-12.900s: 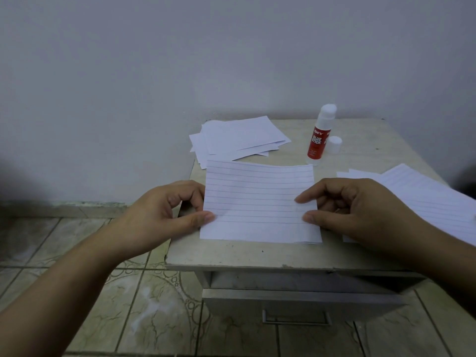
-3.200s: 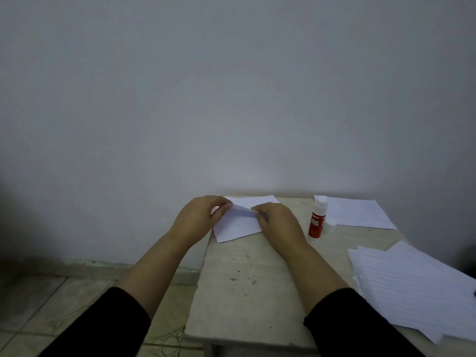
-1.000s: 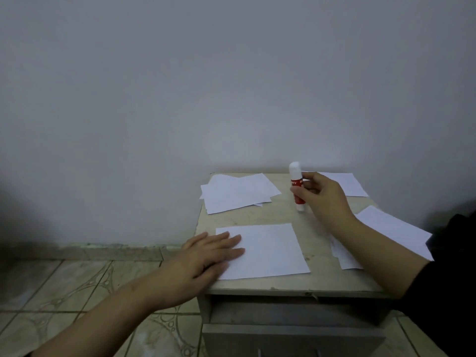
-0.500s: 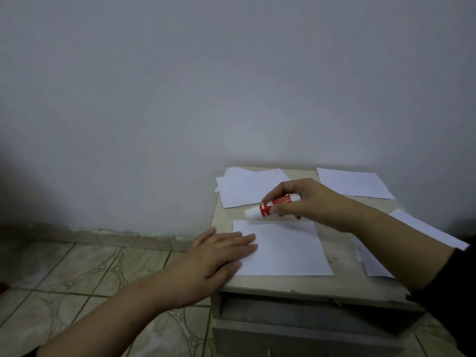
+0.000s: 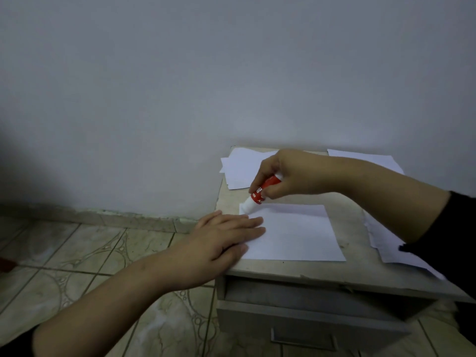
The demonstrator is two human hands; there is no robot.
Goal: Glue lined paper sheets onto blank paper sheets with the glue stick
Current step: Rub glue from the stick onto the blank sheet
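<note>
A blank white sheet (image 5: 296, 233) lies flat at the front of the small table (image 5: 347, 271). My left hand (image 5: 221, 238) lies flat with straight fingers on the sheet's left edge, pressing it down. My right hand (image 5: 291, 175) grips the red and white glue stick (image 5: 258, 195), tilted down to the left. The stick's white tip touches the sheet's far left corner. A pile of blank sheets (image 5: 242, 168) sits at the table's back left. Lined sheets (image 5: 386, 243) lie at the right, partly hidden by my right arm.
One more sheet (image 5: 365, 161) lies at the table's back right, against the grey wall. Below the tabletop, a drawer (image 5: 304, 323) stands slightly pulled out. Tiled floor (image 5: 90, 253) spreads to the left of the table.
My right hand has lifted the glue stick from the back of the table, tipped it over and brought its tip down onto the sheet's far left corner. My left hand stays flat.
</note>
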